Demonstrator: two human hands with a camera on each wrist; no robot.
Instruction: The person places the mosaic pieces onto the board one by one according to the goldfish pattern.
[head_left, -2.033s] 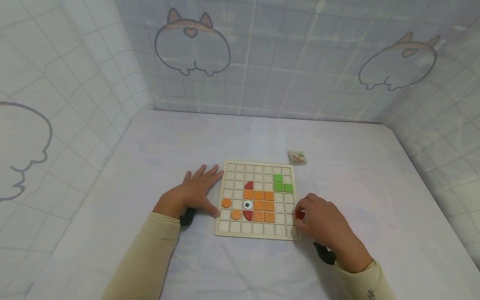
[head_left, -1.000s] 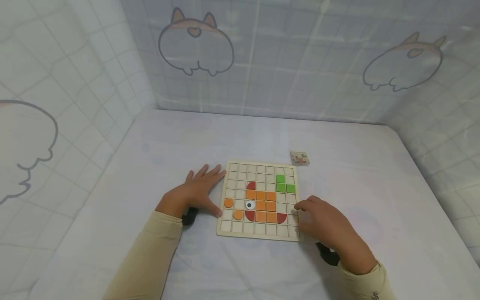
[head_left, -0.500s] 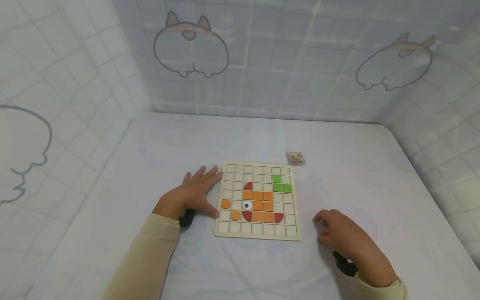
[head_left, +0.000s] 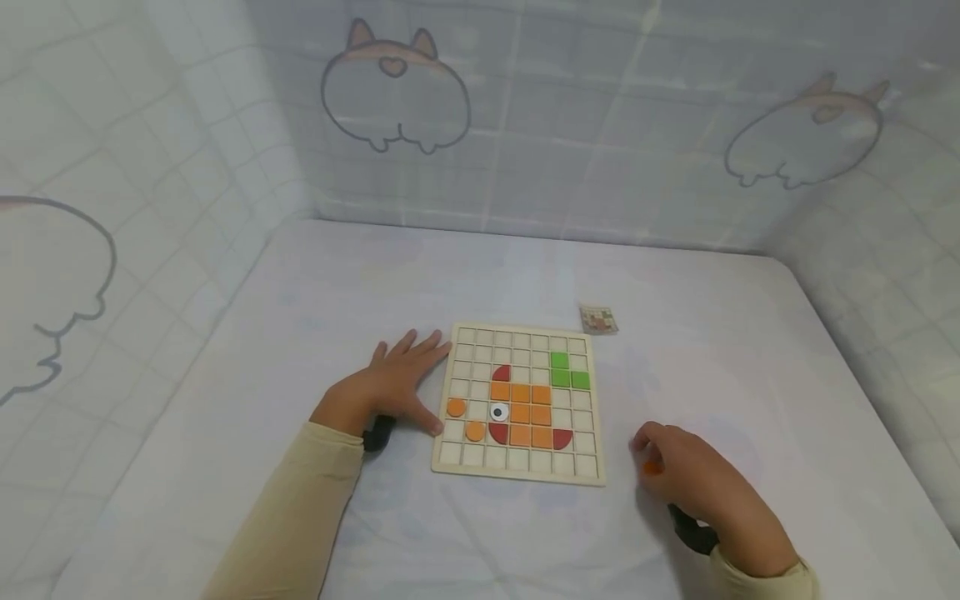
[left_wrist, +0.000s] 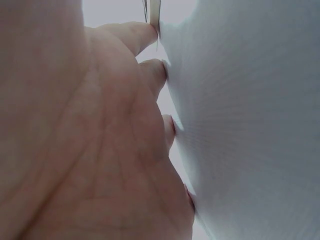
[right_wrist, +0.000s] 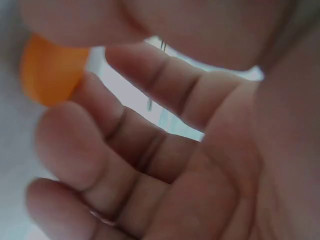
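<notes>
A square wooden grid board (head_left: 517, 478) lies on the table, with flat coloured pieces in its cells. Orange squares (head_left: 521, 414) form a block in the middle, around a white eye disc (head_left: 498, 412). Red quarter-round pieces (head_left: 562, 439) adjoin the block at its corners. Two orange discs (head_left: 475, 431) sit to the left, and green squares (head_left: 560, 378) at upper right. My left hand (head_left: 397, 383) has its fingers spread, thumb and fingertips at the board's left edge. Right of the board, my right hand (head_left: 690, 467) pinches a rounded orange piece (right_wrist: 52, 70), partly hidden by thumb and fingers.
A small pattern card (head_left: 598, 320) lies just behind the board's far right corner. The table (head_left: 450, 267) has a pale cloth, with light sheets printed with cartoon animals hanging behind and at both sides.
The right hand held a red piece over the board's right edge; that piece now sits in a cell. The hand has since moved right, off the board, and holds an orange piece.
</notes>
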